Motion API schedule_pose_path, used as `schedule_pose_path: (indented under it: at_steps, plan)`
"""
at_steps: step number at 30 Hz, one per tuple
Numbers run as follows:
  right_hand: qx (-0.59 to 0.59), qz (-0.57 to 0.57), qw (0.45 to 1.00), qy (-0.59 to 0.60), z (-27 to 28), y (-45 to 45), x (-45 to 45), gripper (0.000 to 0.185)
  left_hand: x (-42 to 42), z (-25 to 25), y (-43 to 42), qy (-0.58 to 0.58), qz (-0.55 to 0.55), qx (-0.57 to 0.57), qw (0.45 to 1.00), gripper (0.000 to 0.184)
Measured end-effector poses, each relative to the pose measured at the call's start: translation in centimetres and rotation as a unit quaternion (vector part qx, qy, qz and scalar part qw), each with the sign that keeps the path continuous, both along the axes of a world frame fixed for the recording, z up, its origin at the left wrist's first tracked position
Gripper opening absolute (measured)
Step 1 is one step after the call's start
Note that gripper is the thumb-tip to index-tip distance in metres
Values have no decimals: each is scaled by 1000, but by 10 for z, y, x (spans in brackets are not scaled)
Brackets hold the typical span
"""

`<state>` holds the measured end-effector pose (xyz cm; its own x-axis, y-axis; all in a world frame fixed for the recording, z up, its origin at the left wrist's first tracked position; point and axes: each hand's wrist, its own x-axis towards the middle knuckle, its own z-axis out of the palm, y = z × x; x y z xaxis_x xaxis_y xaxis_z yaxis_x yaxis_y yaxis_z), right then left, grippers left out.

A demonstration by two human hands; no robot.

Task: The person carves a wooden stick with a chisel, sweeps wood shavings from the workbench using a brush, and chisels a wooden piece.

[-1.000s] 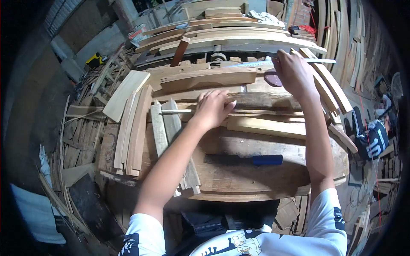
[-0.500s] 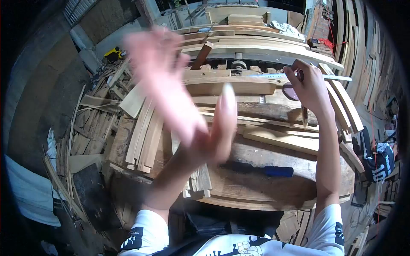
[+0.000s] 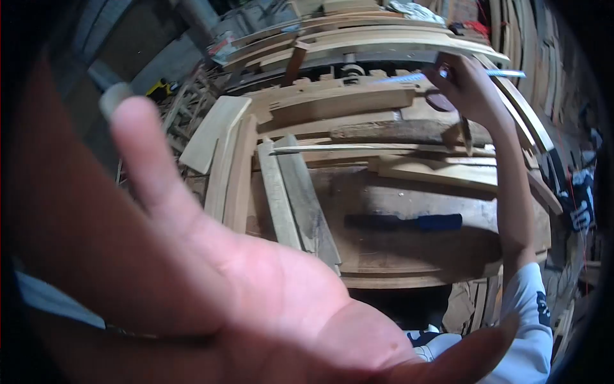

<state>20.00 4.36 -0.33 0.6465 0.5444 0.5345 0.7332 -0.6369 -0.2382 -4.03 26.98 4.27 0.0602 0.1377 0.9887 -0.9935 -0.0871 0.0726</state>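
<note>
My left hand (image 3: 275, 288) is very near the camera, palm showing and fingers spread, with nothing in it; it hides the lower left of the view. At the back right of the bench, my right hand (image 3: 470, 86) is closed around a thin pale-blue measuring strip (image 3: 508, 74). A dark round thing (image 3: 439, 101) and a pointed brown thing (image 3: 466, 134) show under that hand; how they are held is unclear. A chisel-like tool with a blue handle (image 3: 440, 222) lies on the bench top (image 3: 416, 259). Behind it rest a pale wooden piece (image 3: 435, 173) and a rough dark piece (image 3: 390, 131).
Two grey-white slats (image 3: 279, 195) lie at the bench's left, beside longer brown boards (image 3: 240, 173). Long planks (image 3: 377, 41) are stacked across the back. A yellow object (image 3: 158, 88) sits among scrap wood at the far left. A dark bag (image 3: 581, 201) is at the right.
My left hand has left the wood on the bench and come up close to the camera, opening. My right hand keeps its hold on the strip. The view has shifted.
</note>
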Motion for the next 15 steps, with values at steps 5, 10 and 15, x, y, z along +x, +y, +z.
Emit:
schedule_pose_path:
  at_steps: [5, 10, 15]
  plan:
    - [15, 9, 999, -45, -6, -7, 8, 35, -8, -6, 7, 25, -31, -15, 999, 76]
    - [-11, -14, 1000, 1, -1, 1, -6, 35, -23, -7, 9, 23, -42, -19, 999, 74]
    - [3, 4, 1000, -2, -8, 6, -6, 33, -48, -9, 14, 15, -38, -17, 999, 73]
